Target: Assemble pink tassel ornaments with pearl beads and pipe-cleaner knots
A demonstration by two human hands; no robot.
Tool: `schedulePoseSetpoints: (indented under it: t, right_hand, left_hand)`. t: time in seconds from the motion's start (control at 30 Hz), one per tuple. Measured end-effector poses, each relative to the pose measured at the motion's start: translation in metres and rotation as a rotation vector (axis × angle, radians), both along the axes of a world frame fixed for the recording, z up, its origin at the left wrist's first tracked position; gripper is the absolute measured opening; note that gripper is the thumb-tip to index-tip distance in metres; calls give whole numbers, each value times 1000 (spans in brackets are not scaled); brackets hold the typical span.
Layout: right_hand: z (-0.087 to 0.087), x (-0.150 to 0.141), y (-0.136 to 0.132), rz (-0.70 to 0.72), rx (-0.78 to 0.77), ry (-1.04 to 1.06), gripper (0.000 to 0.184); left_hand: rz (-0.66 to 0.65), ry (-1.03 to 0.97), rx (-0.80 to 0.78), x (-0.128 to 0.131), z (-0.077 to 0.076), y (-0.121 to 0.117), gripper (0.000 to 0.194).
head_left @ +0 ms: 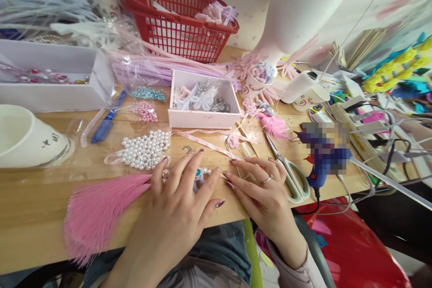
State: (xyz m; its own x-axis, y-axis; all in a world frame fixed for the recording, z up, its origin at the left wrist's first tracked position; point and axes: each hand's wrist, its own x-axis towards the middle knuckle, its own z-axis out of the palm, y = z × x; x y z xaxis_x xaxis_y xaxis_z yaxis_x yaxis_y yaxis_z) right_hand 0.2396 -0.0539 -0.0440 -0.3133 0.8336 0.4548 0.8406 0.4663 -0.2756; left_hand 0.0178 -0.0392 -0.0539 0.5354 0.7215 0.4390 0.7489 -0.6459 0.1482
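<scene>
Left hand (180,182), teal-gemmed ornament (198,173) and right hand (261,182) at the near edge of a wooden table (27,216).
A pink tassel (97,216) lies leftmost, its narrow end reaching the left hand, with white pearl beads (145,149) just beyond. The left hand rests palm down, fingers fanned, partly covering the ornament; whether it grips it, I cannot tell. The ornament lies between the hands. The right hand's thumb and forefinger are nearly together beside it; any pinch is unclear. Next come the scissors (286,168), then a blue glue gun (319,168), partly blurred.
</scene>
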Motion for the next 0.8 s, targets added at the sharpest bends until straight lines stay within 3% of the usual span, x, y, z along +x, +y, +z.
schedulePoseSetpoints:
  t: [0.43, 0.6, 0.8]
  right_hand:
    - [-2, 4, 3, 10, -23, 38, 20]
    - [1, 11, -1, 38, -93, 160, 22]
    - [7, 10, -11, -69, -9, 261, 23]
  left_hand:
    - [-12, -130, 15, 6, -1, -1, 16]
    - [-5, -224, -54, 13, 2, 5, 12]
    - [2, -226, -80, 18, 1, 10, 8]
